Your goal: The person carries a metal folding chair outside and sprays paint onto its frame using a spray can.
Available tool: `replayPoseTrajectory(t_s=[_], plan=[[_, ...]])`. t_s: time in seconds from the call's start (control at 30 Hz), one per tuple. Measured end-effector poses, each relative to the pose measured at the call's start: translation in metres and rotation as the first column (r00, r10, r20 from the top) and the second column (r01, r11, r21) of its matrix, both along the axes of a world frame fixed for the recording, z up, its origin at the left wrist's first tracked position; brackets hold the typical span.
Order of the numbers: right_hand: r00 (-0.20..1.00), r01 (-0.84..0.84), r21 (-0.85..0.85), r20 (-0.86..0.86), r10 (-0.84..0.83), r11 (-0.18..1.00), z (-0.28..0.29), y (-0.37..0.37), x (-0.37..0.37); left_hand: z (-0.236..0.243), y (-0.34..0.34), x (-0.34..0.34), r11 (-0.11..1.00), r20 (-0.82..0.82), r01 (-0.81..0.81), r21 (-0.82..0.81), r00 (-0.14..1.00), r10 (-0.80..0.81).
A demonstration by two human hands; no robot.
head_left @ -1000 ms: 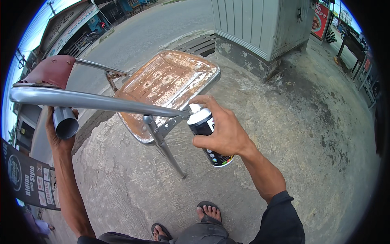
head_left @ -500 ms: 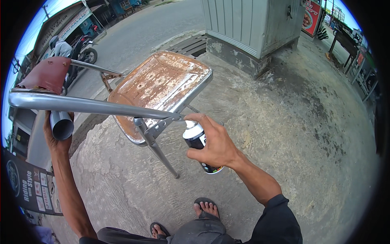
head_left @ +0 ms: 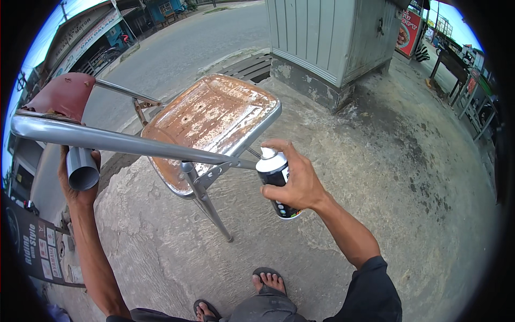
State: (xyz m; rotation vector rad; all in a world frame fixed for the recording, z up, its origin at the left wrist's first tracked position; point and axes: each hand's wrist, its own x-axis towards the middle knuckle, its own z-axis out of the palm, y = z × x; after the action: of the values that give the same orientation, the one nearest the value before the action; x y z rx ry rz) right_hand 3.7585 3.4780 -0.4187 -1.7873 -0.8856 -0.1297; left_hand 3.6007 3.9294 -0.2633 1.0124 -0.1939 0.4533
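A metal folding chair [head_left: 212, 115] stands tilted before me, its seat worn brown with flaking patches. Its grey tubular frame [head_left: 123, 138] runs from the red, torn backrest [head_left: 67, 96] at the left toward the middle. Just under the backrest end, my left hand [head_left: 79, 196] is closed around a grey hollow cylinder [head_left: 82, 161], open end facing me. Whether these fingers also touch the chair is hidden. My right hand [head_left: 300, 180] grips a black-and-white spray can [head_left: 273, 172] upright, forefinger on the white nozzle [head_left: 268, 153], a little right of the chair's hinge joint.
Rough concrete ground [head_left: 343, 231] lies under the chair and my sandalled feet [head_left: 269, 282]. A grey metal cabinet [head_left: 311, 37] on a plinth rises behind the seat. A dark banner [head_left: 40, 241] is at the lower left. Beyond runs a road [head_left: 209, 32].
My right hand has moved the spray can rightward and slightly up, away from the frame tube. The left hand still holds the cylinder. A motorcycle with a rider has left the view on the road.
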Motion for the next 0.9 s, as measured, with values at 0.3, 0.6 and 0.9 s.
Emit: replayPoseTrajectory(t_s=[0.3,0.6,0.9], plan=[[0.855,0.503,0.014,-0.149,-0.496,0.864,0.005,-0.023,0.042,0.0,-0.023,0.014,1.0,0.05,-0.008,-0.011,0.999,0.008],[0.999,0.045,-0.016,-0.017,-0.045,0.999,0.008,0.022,-0.051,-0.01,0.02,0.014,0.996,0.105,0.002,-0.087,0.994,0.008],[0.914,0.349,-0.051,-0.203,-0.352,0.936,0.001,0.011,-0.016,-0.012,0.128,-0.003,0.992,0.17,0.118,0.047,0.978,-0.124]])
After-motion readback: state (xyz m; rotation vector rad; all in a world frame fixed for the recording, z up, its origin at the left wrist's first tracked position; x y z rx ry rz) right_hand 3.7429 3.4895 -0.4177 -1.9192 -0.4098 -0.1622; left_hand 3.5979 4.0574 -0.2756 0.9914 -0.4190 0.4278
